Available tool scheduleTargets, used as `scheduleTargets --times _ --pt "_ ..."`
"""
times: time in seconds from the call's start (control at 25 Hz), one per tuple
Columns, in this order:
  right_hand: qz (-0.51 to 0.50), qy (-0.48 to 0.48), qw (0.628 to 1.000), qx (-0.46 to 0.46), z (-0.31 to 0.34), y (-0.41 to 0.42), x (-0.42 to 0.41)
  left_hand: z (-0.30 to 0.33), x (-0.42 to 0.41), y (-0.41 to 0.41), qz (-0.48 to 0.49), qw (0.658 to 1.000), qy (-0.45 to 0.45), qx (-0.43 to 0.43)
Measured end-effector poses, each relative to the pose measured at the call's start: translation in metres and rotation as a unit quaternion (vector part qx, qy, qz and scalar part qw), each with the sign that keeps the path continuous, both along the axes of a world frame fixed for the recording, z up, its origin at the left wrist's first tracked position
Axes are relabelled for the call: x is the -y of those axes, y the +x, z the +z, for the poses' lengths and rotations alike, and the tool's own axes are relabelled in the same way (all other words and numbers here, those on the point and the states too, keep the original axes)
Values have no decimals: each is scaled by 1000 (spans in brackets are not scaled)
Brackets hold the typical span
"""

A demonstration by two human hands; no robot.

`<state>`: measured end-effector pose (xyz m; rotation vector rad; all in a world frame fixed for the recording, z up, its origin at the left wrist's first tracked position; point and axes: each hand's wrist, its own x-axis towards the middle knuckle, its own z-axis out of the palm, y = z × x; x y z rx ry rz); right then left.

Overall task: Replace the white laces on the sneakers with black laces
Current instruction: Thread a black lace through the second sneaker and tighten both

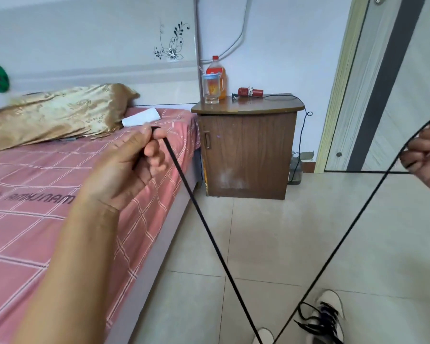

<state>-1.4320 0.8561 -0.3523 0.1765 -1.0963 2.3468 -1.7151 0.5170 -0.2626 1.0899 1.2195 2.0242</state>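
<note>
Between bed edge [144,281] & door [392,83] we've open tiled floor [271,232]; black lace [204,219] runs taut in a V from low sneaker [263,335] up to both hands; left hand [124,167] pinches one end, right hand [427,155] grips the other; 2nd sneaker [330,316], black-laced, just beside; nightstand [248,150] w/ bottle [217,75] ahead.

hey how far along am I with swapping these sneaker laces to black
One sneaker on the floor already carries black lacing. In hand: your left hand and right hand each grip an end of a black lace running down to the second sneaker, mostly out of frame. Still left: lacing that one, extent unseen.
</note>
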Motion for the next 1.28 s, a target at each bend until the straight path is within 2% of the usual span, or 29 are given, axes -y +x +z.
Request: scheduleTargets --times 0.04,0.08,0.16,0.2,0.24,0.28,0.36,0.44,0.52,0.64,0.76,0.92,1.04,1.28 --pt "50 -33 997 -44 -9 16 -66 6 5 -4 -3 1000 9 -7" --pt "109 -54 991 -50 -9 42 -119 7 10 -6 -9 1000 20 -8" --pt "-11 -34 999 -17 -7 82 -152 -4 16 -5 -27 999 38 15" --pt "-128 10 991 23 -6 88 -121 -19 16 -2 -36 998 32 38" --pt "-246 71 960 113 -1 80 -48 -41 12 4 -43 997 9 67" --pt "-240 79 952 173 -3 54 12 -69 7 9 -42 994 -31 96" --pt "-263 64 934 234 -44 18 65 -136 -3 24 -47 979 -134 144" --pt "-196 30 921 334 -113 12 91 -209 -8 40 -39 949 -247 190" --pt "-143 -4 877 459 -184 7 117 -283 -9 56 -5 911 -336 241" --pt "-108 -71 824 552 -269 9 157 -370 -3 86 42 849 -424 312" --pt "-115 -127 775 609 -313 13 187 -415 2 115 101 805 -471 347" --pt "-73 -173 750 634 -327 11 210 -428 -5 131 137 816 -500 258" --pt "-19 -164 748 643 -326 6 217 -430 -13 132 126 827 -490 245" --pt "-150 -199 771 585 -328 -5 207 -434 -24 145 104 852 -482 176"
